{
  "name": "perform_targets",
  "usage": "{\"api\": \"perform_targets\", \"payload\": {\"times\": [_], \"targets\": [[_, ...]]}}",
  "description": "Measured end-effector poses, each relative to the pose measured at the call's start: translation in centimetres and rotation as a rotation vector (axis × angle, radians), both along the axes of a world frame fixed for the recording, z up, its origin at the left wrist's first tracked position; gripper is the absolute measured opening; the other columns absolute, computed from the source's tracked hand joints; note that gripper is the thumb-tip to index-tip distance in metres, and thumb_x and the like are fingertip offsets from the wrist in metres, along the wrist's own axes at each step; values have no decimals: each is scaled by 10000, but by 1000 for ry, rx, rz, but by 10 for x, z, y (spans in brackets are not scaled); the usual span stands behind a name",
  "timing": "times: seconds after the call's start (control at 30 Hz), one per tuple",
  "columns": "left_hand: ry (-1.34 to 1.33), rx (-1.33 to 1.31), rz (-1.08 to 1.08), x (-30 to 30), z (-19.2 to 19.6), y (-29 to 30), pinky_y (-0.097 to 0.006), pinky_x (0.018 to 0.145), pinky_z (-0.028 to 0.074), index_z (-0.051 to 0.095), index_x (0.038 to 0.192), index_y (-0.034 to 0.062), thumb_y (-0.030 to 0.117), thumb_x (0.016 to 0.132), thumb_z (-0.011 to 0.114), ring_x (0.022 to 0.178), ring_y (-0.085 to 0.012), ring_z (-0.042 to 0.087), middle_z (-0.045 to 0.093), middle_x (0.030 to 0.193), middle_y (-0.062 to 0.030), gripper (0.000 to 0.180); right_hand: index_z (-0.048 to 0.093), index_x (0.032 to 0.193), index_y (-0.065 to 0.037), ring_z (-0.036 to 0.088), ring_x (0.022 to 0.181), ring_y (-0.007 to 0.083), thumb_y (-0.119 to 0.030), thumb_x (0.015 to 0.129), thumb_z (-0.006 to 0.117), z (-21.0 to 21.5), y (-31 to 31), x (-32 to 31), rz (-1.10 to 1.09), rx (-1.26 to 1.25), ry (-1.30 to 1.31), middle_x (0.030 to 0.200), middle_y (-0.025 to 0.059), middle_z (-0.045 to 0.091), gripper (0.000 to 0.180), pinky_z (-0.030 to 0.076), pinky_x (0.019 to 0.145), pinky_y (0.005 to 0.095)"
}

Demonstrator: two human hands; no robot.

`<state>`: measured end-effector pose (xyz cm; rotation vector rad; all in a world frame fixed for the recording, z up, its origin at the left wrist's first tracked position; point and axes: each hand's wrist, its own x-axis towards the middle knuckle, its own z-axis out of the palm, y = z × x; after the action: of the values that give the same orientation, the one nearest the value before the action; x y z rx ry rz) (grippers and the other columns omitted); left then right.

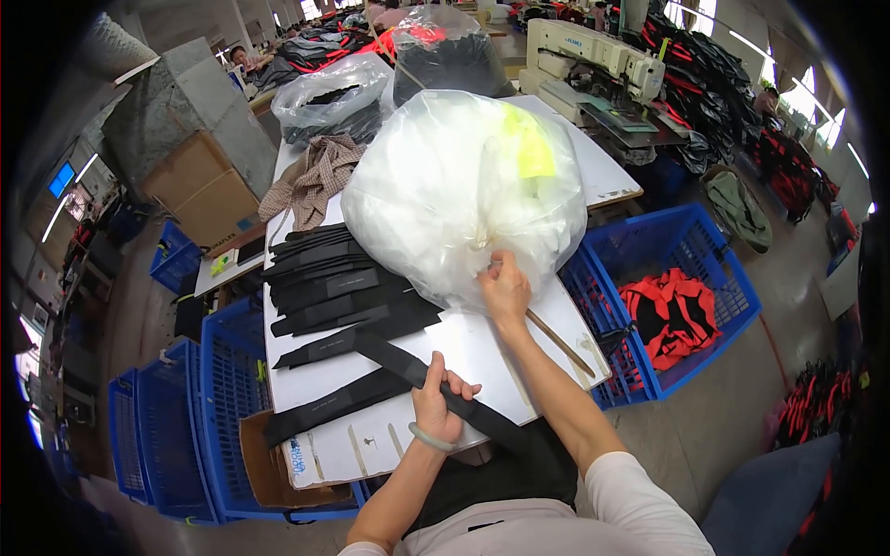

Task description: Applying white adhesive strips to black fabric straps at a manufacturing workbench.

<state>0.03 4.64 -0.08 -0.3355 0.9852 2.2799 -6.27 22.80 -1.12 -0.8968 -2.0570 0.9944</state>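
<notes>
My left hand [441, 406], with a pale bangle at its wrist, is closed round a long black fabric strip [394, 358]. That strip runs slantwise across the white table [482, 352], its near end by my lap. Further in, my right hand [507, 289] pinches the gathered neck of a big, bulging clear plastic bag [436, 176]. White contents and a bright yellow patch [530, 139] show through the bag. Left of it, several more black strips [324, 278] lie in an overlapping row. Another black strip [324, 408] rests alone nearer the table's left corner.
A thin wooden stick [561, 343] lies under my right forearm. Blue crates [663, 222] flank the table; the right one holds red and black pieces [669, 315]. Behind the bag stand a checked cloth [315, 181], more plastic bags [450, 65] and a sewing machine [593, 56].
</notes>
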Motion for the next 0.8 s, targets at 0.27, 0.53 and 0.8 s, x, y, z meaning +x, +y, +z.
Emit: {"api": "perform_targets", "payload": {"times": [0.27,0.53,0.8], "targets": [[11,-27,54,-12,-5,-10,-413,633,526,469,730,101,339,924,635,462,-180,485,442,535,-28,349,646,831,-29,648,728,311,-76,766,658,14,18,54,106,150,74,801,134,676,81,498,670,400],[25,-12,-59,10,0,10,-398,607,528,490,781,88,292,942,610,444,-168,473,437,536,-24,286,644,997,-37,656,747,298,-102,767,696,1,8,7,-67,233,-20,888,116,684,245,499,691,407],[157,-58,-84,-4,6,3,-327,555,539,567,1055,-29,152,878,677,479,-134,496,539,725,-61,276,653,888,-32,604,663,278,0,711,707,44,-31,116,271,155,195,797,89,603,188,490,588,364]]}}
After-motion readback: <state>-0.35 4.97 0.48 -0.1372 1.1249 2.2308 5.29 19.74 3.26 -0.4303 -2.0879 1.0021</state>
